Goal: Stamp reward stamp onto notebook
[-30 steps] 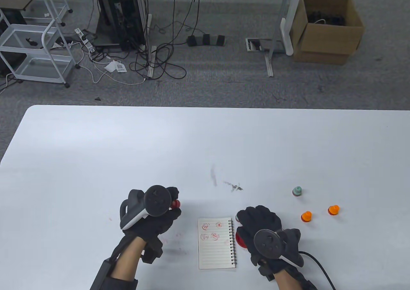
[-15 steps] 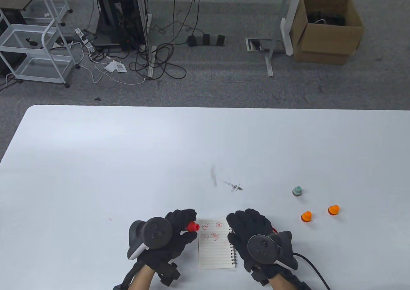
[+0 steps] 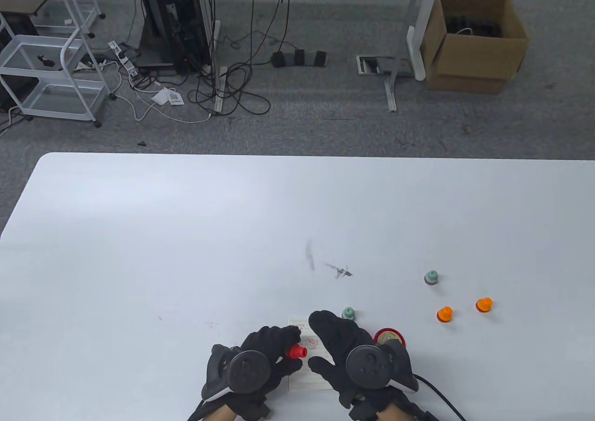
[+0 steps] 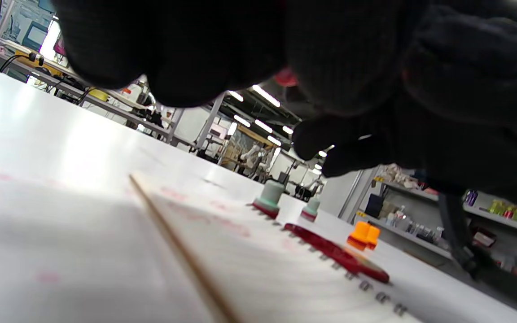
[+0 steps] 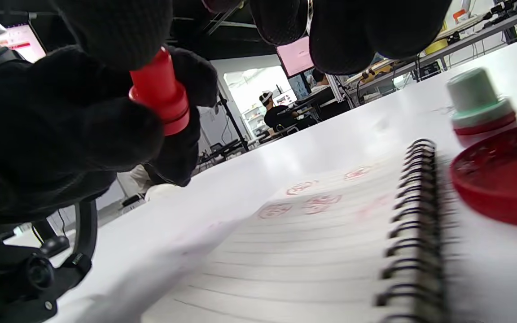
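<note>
This is a lab or workshop. Past the white table (image 3: pixel 186 207), at the top of the table view, grey carpet carries loose cables (image 3: pixel 241 86), a power strip (image 3: pixel 124 61), a white wire trolley (image 3: pixel 51 68), a dark equipment rack (image 3: pixel 174 21) and an open cardboard box (image 3: pixel 474 40). The wrist views show long workbenches (image 5: pixel 469 40), monitors (image 5: pixel 296 56), ceiling strip lights (image 4: pixel 265 96) and stocked shelves (image 4: pixel 487 211).

gloved fingers (image 4: pixel 173 49) overhead | notebook (image 4: pixel 240 269) below | green stamps (image 4: pixel 269 199), orange stamp (image 4: pixel 362 235) beyond
</note>
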A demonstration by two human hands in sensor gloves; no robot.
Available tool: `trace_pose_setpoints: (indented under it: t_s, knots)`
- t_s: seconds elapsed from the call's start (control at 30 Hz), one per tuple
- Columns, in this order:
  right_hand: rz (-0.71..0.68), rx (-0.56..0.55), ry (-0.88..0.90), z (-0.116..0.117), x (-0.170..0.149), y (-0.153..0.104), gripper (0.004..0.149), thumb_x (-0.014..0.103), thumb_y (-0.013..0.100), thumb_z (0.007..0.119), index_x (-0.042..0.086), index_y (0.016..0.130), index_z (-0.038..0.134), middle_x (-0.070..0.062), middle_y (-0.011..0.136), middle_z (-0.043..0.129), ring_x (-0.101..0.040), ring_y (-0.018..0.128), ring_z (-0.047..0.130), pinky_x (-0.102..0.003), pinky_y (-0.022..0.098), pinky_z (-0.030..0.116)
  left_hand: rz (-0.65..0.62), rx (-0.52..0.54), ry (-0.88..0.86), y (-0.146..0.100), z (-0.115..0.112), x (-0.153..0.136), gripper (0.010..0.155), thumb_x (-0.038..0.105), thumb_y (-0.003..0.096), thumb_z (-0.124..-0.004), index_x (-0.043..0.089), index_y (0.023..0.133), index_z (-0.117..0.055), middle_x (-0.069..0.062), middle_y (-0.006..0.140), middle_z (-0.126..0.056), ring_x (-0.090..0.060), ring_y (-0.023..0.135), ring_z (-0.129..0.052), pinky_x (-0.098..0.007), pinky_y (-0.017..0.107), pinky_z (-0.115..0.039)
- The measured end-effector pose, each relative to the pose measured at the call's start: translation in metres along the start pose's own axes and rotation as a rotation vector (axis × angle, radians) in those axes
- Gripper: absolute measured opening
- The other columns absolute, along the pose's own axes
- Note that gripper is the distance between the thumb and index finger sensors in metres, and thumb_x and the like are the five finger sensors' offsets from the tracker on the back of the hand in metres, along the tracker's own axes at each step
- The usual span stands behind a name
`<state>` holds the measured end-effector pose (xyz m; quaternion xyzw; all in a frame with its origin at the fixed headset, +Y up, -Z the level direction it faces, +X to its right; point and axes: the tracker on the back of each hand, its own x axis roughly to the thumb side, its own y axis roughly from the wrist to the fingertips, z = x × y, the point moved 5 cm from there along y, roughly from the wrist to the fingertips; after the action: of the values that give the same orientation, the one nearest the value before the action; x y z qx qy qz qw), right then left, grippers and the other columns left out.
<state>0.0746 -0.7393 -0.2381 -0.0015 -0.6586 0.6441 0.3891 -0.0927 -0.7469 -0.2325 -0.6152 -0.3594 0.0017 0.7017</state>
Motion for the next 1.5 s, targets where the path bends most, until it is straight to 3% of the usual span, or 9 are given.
trace_pose_setpoints:
  t_s: [0.17, 0.4, 0.67, 0.87, 1.5]
  knots:
    - [-0.017, -0.045, 0.006, -0.001, 0.002, 0.001, 0.072, 0.045, 0.043, 0.080, 0.017, 0.104, 0.053, -0.014, 0.097, 0.072, -0.041, 0.073, 0.086, -0.052, 0.055, 0.075, 0.004, -0.019, -0.011, 0.001, 0.000, -0.001, 0.068, 0.046, 0.0363, -0.092, 0.016, 0.095, -0.075, 0.002, 0.069, -0.095, -0.020, 0.059, -0.102, -0.045, 0.055, -0.090]
    - [-0.045, -0.080, 0.039, 0.002, 0.007, 0.002, 0.060, 0.042, 0.042, 0.081, 0.016, 0.095, 0.068, -0.010, 0.081, 0.086, -0.033, 0.055, 0.096, -0.043, 0.044, 0.082, -0.003, -0.019, 0.003, 0.002, -0.002, 0.003, 0.069, 0.050, 0.0350, -0.090, 0.014, 0.093, -0.078, 0.002, 0.065, -0.097, -0.020, 0.056, -0.103, -0.045, 0.053, -0.091]
    - [-0.064, -0.105, 0.059, 0.004, 0.013, 0.004, 0.057, 0.039, 0.042, 0.082, 0.013, 0.092, 0.071, -0.010, 0.076, 0.089, -0.029, 0.048, 0.099, -0.040, 0.040, 0.085, -0.013, -0.006, 0.004, 0.001, -0.002, 0.005, 0.070, 0.051, 0.0344, -0.090, 0.013, 0.092, -0.078, 0.003, 0.065, -0.098, -0.020, 0.055, -0.103, -0.045, 0.053, -0.091]
    - [-0.051, -0.135, 0.066, -0.001, 0.008, 0.003, 0.056, 0.036, 0.042, 0.084, 0.012, 0.091, 0.072, -0.011, 0.075, 0.090, -0.028, 0.047, 0.100, -0.039, 0.039, 0.086, -0.007, -0.018, -0.026, 0.001, -0.004, -0.001, 0.069, 0.047, 0.0390, -0.087, 0.018, 0.099, -0.072, -0.001, 0.084, -0.094, -0.026, 0.073, -0.100, -0.048, 0.061, -0.087]
    - [-0.031, -0.124, 0.168, 0.000, 0.003, 0.003, 0.055, 0.035, 0.041, 0.086, 0.011, 0.089, 0.074, -0.012, 0.074, 0.092, -0.027, 0.045, 0.101, -0.038, 0.037, 0.087, 0.003, -0.047, -0.209, 0.003, -0.005, -0.011, 0.064, 0.037, 0.0401, -0.090, 0.015, 0.098, -0.075, -0.002, 0.081, -0.097, -0.025, 0.070, -0.104, -0.047, 0.061, -0.090]
